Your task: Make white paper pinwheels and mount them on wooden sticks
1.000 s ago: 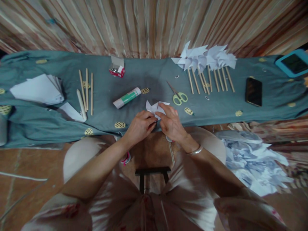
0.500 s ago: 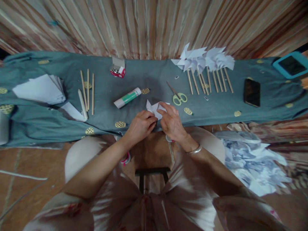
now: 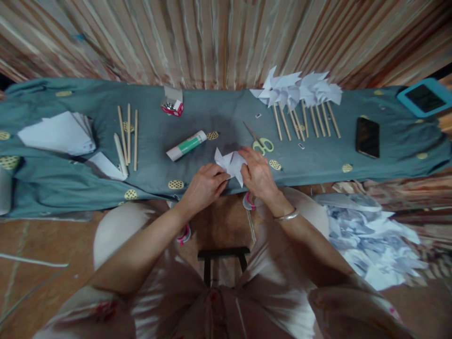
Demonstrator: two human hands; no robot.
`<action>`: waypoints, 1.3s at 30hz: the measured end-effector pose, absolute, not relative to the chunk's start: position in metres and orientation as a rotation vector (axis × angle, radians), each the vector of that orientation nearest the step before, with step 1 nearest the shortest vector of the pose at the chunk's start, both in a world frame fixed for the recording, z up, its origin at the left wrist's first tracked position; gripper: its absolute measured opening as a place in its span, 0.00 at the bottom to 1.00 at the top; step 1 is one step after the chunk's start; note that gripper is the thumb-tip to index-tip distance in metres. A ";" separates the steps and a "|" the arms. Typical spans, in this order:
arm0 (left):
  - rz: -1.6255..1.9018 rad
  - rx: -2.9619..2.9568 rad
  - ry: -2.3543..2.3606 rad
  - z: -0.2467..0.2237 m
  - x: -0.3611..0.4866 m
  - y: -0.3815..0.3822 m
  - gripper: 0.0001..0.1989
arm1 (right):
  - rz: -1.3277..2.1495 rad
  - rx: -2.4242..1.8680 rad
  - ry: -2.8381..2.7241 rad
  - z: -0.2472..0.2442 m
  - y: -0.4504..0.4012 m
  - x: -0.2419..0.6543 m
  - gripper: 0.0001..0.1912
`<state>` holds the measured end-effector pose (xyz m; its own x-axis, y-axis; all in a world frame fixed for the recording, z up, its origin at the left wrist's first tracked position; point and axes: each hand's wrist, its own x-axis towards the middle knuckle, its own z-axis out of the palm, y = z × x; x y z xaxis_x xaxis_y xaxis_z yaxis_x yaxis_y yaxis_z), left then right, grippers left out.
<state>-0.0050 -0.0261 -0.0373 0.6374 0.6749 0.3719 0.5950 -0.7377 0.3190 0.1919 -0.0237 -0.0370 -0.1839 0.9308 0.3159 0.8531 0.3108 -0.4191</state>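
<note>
- We count two hands at work, one paper pinwheel (image 3: 231, 165) between them at the near edge of the table (image 3: 226, 113).
- Left hand (image 3: 206, 186): grip narrow, thumb and forefinger pinching the pinwheel's lower left.
- Right hand (image 3: 259, 174): fingers curled against the pinwheel's right side; we cannot tell whether they clamp it. One bracelet (image 3: 288, 215) on this wrist.
- Just beyond: one glue stick (image 3: 186, 146), one pair of green-handled scissors (image 3: 257, 139).
- Far edge: one open red-and-white box (image 3: 173, 106) of small metal pieces, uncounted.
- Left: three thin wooden sticks (image 3: 129, 134), one thicker pale stick (image 3: 121, 154), one stack of white paper (image 3: 58, 134), one separate sheet (image 3: 106, 165).
- Right: nine wooden handles (image 3: 304, 118) under a row of overlapping pinwheels (image 3: 303, 89), too crowded for us to count.
- Far right: one smartphone (image 3: 367, 137), one blue-framed device (image 3: 425, 97).
- Below the table, right: one heap of white paper shapes (image 3: 374, 240).
</note>
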 end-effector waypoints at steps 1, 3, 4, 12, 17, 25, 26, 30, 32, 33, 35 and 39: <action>0.703 2.692 1.056 -0.036 -0.005 -0.026 0.10 | 0.202 -1.580 -2.066 -0.036 -0.023 0.193 0.22; 0.681 2.694 1.068 -0.035 -0.006 -0.025 0.10 | 0.215 -1.582 -2.058 -0.035 -0.021 0.194 0.21; 0.673 2.692 1.076 -0.034 -0.007 -0.025 0.10 | 0.221 -1.582 -2.053 -0.035 -0.020 0.194 0.21; 0.664 2.668 1.147 -0.028 -0.012 -0.021 0.11 | 0.231 -1.641 -2.002 -0.032 -0.019 0.197 0.19; 0.706 2.694 1.160 -0.030 -0.015 -0.017 0.11 | 0.283 -1.691 -1.943 -0.030 -0.019 0.199 0.19; 0.797 2.680 1.175 -0.027 -0.019 -0.015 0.11 | 0.418 -1.654 -1.853 -0.030 -0.023 0.199 0.18; 0.803 2.677 1.157 -0.027 -0.017 -0.017 0.11 | 0.422 -1.648 -1.848 -0.030 -0.024 0.199 0.18; 0.724 2.711 1.043 -0.026 -0.009 -0.024 0.12 | 0.409 -1.644 -1.869 -0.030 -0.026 0.198 0.18; 0.668 2.749 1.016 -0.027 -0.006 -0.026 0.12 | 0.411 -1.655 -1.893 -0.030 -0.027 0.199 0.18; 0.648 2.769 1.013 -0.027 -0.005 -0.026 0.11 | 0.412 -1.655 -1.904 -0.030 -0.027 0.199 0.18; 0.625 2.802 1.018 -0.028 -0.003 -0.026 0.10 | 0.414 -1.640 -1.921 -0.029 -0.028 0.199 0.17; 0.629 2.813 1.006 -0.029 -0.003 -0.026 0.10 | 0.423 -1.604 -1.944 -0.027 -0.030 0.199 0.16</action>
<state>-0.0027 -0.0262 -0.0292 0.6987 0.6240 0.3499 0.5876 -0.7795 0.2169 0.1993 -0.0302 -0.0272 -0.1111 0.9668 0.2303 0.7838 0.2277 -0.5778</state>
